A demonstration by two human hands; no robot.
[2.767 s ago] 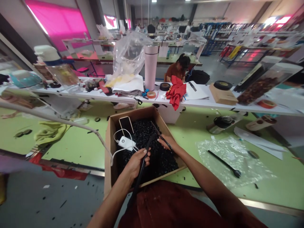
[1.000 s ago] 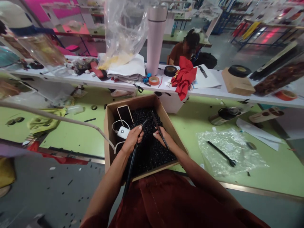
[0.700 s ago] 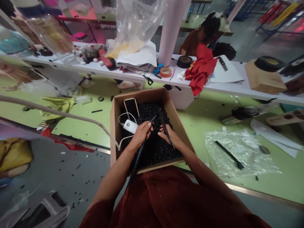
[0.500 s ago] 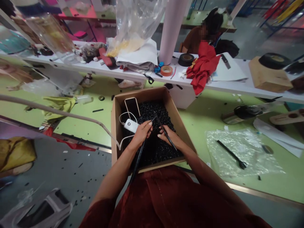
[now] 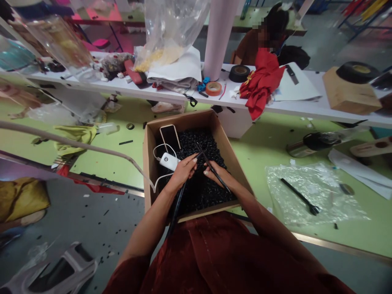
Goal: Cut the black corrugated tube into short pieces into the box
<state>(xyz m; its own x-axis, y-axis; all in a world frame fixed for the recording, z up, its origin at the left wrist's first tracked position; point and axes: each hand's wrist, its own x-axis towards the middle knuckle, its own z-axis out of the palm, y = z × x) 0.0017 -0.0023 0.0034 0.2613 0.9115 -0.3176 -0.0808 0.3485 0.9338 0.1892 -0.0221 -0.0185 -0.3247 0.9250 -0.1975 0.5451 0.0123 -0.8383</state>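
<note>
Over an open cardboard box (image 5: 241, 178), my left hand (image 5: 184, 170) is closed around a black cable (image 5: 177, 208) that runs down towards my lap. Its short end pokes out past my thumb. In my closed right hand (image 5: 216, 173) is a long thin dark tool (image 5: 219, 178), probably tweezers. The tool's tip reaches close to the cable end; whether they touch I cannot tell. Small shiny black pieces (image 5: 211, 200) fill the box under both hands. A phone (image 5: 170, 138) and a white power bank (image 5: 168, 161) with a white cord lie on them at the left.
A thick beige hose (image 5: 101, 149) crosses the green table (image 5: 260, 159) to the box's left side. To the right, a black cable-like piece (image 5: 300, 196) lies on a clear plastic bag (image 5: 275, 204). The white shelf (image 5: 226, 102) behind carries tape rolls and red cloth (image 5: 263, 81).
My right hand and the thin tool have shifted slightly, with the tool's tip a little further up and left. The left hand keeps its hold on the cable, almost still.
</note>
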